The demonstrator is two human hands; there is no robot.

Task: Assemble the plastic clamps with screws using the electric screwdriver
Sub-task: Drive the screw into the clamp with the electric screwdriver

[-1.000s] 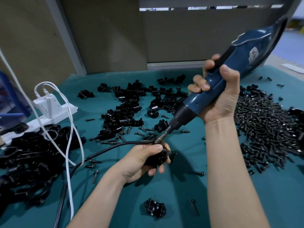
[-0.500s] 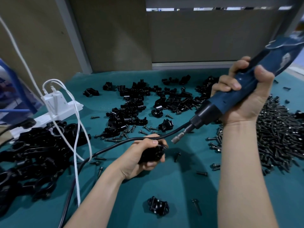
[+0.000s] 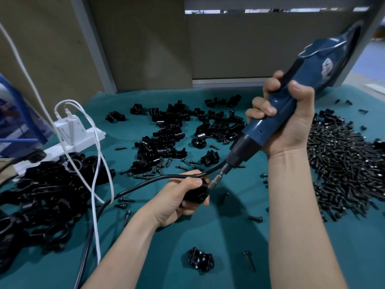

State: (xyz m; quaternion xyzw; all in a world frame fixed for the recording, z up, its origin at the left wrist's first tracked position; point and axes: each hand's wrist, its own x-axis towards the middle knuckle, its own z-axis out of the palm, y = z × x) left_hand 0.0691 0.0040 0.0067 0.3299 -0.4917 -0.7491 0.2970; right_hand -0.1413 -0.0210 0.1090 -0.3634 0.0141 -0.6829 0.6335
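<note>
My left hand (image 3: 177, 199) grips a black plastic clamp (image 3: 196, 195) just above the teal table. My right hand (image 3: 287, 119) is wrapped round the blue electric screwdriver (image 3: 277, 115), which slants down to the left. Its metal bit (image 3: 216, 180) touches the top of the held clamp. The screw under the bit is hidden. A big heap of black screws (image 3: 343, 163) lies to the right. Loose clamp parts (image 3: 173, 130) are scattered at the back centre.
A pile of black clamps (image 3: 41, 197) fills the left side. A white power strip (image 3: 70, 138) with white cables (image 3: 95, 167) sits behind it. The screwdriver's black cord (image 3: 129, 188) runs across to the bottom left. One clamp (image 3: 201, 259) and loose screws (image 3: 249, 260) lie near the front.
The screwdriver had swung up and right off the clamp; it has come back down and its bit is on the clamp again. My left hand has kept hold of the clamp.
</note>
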